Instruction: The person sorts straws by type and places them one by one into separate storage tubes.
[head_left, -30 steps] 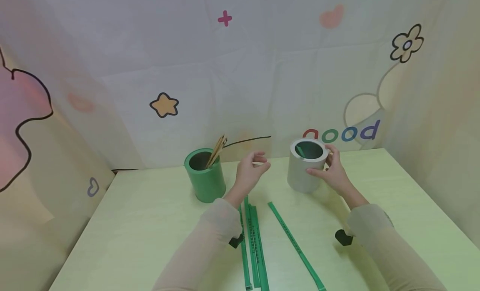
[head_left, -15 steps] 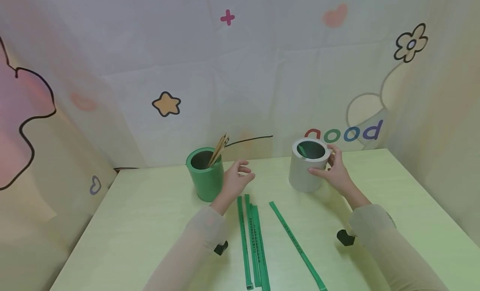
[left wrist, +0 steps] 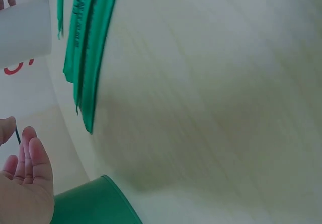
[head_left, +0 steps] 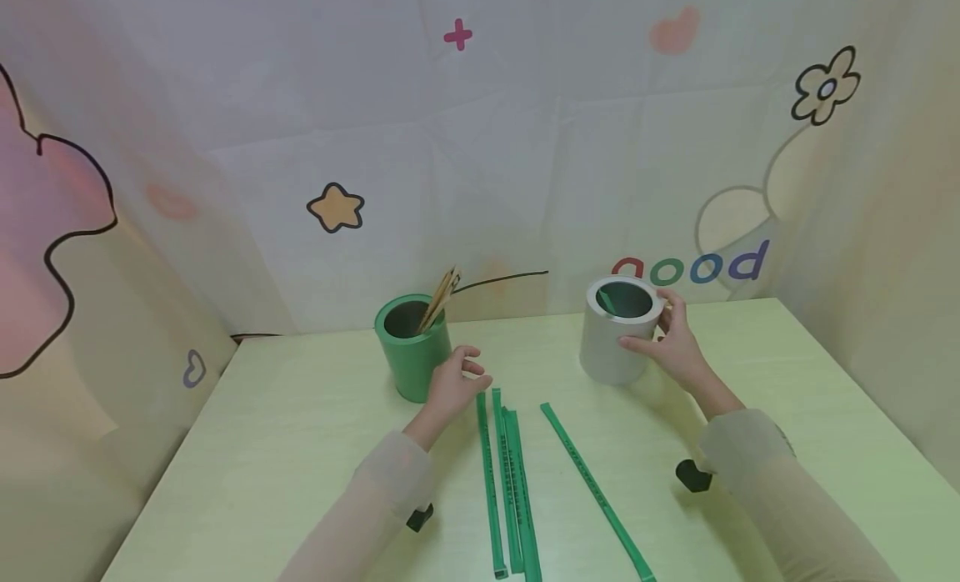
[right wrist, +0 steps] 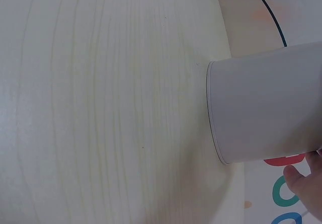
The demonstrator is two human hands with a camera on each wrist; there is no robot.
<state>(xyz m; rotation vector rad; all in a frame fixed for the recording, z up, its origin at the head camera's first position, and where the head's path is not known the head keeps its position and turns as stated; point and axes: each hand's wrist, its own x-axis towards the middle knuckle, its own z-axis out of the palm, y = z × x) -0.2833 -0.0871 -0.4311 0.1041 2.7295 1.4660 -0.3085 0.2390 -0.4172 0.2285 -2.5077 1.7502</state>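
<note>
Head view: from above, facing forward and down; widest, taking in desk point(head_left: 300, 449) and cloth backdrop point(head_left: 487, 148). Left wrist view: close over the desk, turned sideways, backdrop at left. Right wrist view: also close and sideways, white pot point(right wrist: 266, 108) at right. White pot shared by all three; green pot point(head_left: 412, 365) and green strips point(left wrist: 96, 58) by head and left wrist.

The person wore long, plain sleeves in pale greyish beige, the left sleeve point(head_left: 352, 507) and the right sleeve point(head_left: 787, 499) alike. Each ended in a wide, loose cuff above a bare hand. A small, angular black piece point(head_left: 420, 517) jutted below the left cuff point(head_left: 401, 464), a similar black block point(head_left: 693, 476) below the right cuff point(head_left: 738, 440).
</note>
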